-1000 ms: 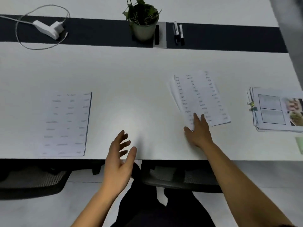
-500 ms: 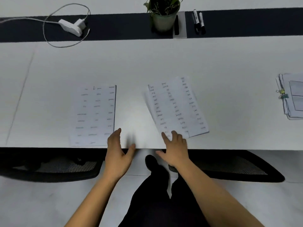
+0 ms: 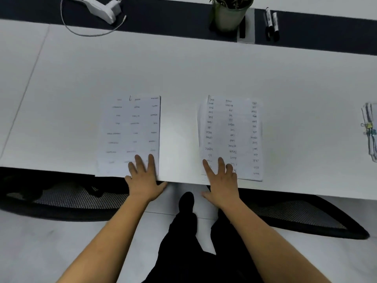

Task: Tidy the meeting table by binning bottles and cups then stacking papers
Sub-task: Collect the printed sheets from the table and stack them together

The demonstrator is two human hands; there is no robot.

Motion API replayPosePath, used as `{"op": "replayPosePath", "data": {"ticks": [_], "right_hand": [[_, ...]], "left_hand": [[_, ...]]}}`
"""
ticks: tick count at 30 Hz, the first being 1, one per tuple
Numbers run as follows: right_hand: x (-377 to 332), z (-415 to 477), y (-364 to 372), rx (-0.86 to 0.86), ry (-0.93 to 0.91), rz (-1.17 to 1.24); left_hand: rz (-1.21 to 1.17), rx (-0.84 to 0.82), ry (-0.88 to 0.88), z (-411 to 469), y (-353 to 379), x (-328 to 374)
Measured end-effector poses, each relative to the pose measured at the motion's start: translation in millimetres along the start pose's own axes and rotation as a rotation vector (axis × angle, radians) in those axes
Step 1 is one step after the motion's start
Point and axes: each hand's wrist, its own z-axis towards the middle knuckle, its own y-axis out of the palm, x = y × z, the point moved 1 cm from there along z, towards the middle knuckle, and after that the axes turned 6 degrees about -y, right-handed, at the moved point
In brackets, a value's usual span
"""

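Place: office meeting room
Evidence: long white desk (image 3: 183,68), mesh chairs (image 3: 302,217), marker pens (image 3: 271,23), potted plant (image 3: 230,13), clipped papers (image 3: 370,131)

i see a lane of bare table (image 3: 179,129) between the left sheet (image 3: 130,131) and the right stack (image 3: 230,135), and a hand could pass along it. my left hand (image 3: 143,178) and right hand (image 3: 221,180) flank its near end, fingers flat on the papers. past the papers the white top lies open up to the dark strip, where a charger (image 3: 102,9), its looped cable (image 3: 89,34), a plant pot (image 3: 230,17) and two markers (image 3: 271,23) stand in the way. a clipped bundle (image 3: 370,131) blocks the far right edge.
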Motion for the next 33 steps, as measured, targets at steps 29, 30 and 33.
{"op": "replayPosePath", "data": {"ticks": [29, 30, 33], "right_hand": [[49.6, 3.8, -5.7, 0.189, 0.449, 0.657], [47.0, 2.9, -7.6, 0.205, 0.449, 0.666], [41.8, -1.5, -13.1, 0.183, 0.435, 0.594]], "left_hand": [[-0.646, 0.055, -0.504, 33.3, -28.3, -46.2], [-0.668, 0.049, -0.491, 32.2, -27.5, -44.9], [-0.743, 0.035, -0.469, 27.4, -25.1, -39.6]]}}
